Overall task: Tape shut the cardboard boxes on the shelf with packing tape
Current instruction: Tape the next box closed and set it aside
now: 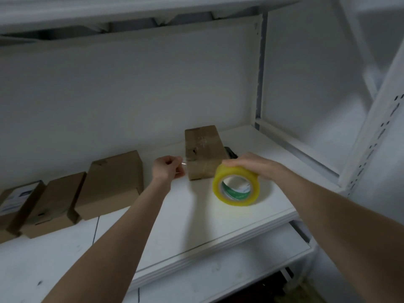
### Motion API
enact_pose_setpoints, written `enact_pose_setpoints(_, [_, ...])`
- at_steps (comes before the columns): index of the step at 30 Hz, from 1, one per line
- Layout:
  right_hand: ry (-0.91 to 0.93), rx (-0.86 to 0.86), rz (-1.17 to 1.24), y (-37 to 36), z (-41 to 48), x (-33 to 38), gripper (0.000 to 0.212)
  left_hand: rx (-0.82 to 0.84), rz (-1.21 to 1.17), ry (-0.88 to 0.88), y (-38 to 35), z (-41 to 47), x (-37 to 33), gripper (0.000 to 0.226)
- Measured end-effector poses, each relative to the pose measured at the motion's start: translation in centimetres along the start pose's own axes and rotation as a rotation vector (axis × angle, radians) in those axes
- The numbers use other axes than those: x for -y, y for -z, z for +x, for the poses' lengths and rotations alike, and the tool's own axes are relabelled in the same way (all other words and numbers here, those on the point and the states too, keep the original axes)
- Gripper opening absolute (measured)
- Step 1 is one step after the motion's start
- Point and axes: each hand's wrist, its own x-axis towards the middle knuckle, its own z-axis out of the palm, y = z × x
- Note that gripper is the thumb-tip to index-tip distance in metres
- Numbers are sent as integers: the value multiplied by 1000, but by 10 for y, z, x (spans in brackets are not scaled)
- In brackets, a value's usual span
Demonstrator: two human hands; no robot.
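Four boxes (111, 184): closed, contents hidden, along the shelf (196, 226).
Leftmost box (15, 202) label: white, unreadable.
Left hand (167, 169): pinches tape end (183, 164) beside rightmost box (204, 152).
Right hand (251, 166): grips yellow tape roll (240, 199); green core print unreadable.

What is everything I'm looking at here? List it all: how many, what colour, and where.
box by the hands: one, brown, mid-shelf, shiny tape on it
plain boxes: two, brown, side by side to its left
labelled box: one, brown with a white label, far left
tape roll: one, yellowish with a green and white core, in front of the first box
tape strip: one, clear, at that box's left edge
dark object: one, black, behind that box; unidentifiable
shelf: white, boards above and below it
left hand: pinches the tape strip
right hand: fingers curled over the tape roll
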Motion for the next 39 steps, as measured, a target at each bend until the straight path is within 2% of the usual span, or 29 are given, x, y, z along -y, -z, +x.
enact_pose_setpoints(4, [-2,-28,136,-2,-1,-2,31,19,-16,36,13,3,6,11])
enact_pose_setpoints(9, [-12,-106,-195,-17,-2,11,37,11,19,-9,31,5,9,15])
enact_pose_setpoints(14, [-37,-278,-548,-40,-9,17,44,14,48,-34,47,6,20,14])
enact_pose_setpoints(18, [-72,-366,-758,-54,-12,23,46,-16,41,-34,51,5,29,19])
enact_pose_setpoints(22, [-83,-387,-876,-57,-13,17,55,55,33,-20,54,5,31,17])
enact_pose_setpoints(27, [-153,-291,-918,-71,-1,-16,67,175,65,18,45,1,51,15])
enact_pose_setpoints(31, [-100,-196,-913,-68,2,-25,55,162,117,28,40,2,63,18])
enact_pose_setpoints(34, [-116,-323,-762,-49,7,-20,60,137,143,34,36,6,64,17])
enact_pose_setpoints(37, [-170,-496,-689,-27,22,-20,45,115,149,40,31,10,65,17])
enact_pose_setpoints(39, [-218,-522,-649,-18,35,-23,37,85,155,42,27,12,66,15])
